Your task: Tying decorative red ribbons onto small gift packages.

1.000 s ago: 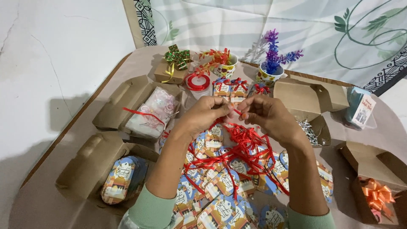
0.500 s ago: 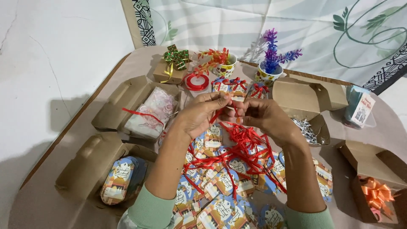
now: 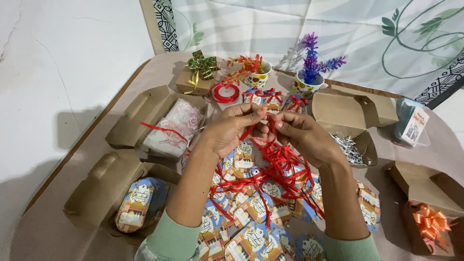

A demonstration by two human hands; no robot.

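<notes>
Centrally, left hand and right hand meeting fingertip to fingertip, both grips pinching red ribbon just above tangle of red ribbon strands. Tangle draped over pile of printed gift tags on worktop. Left of tangle: open brown box with plastic-wrapped item. Beyond tangle: red ribbon spool, small box with green bow, cup with purple plant. Right of tangle: box with silver shreds, box with orange bow.
</notes>
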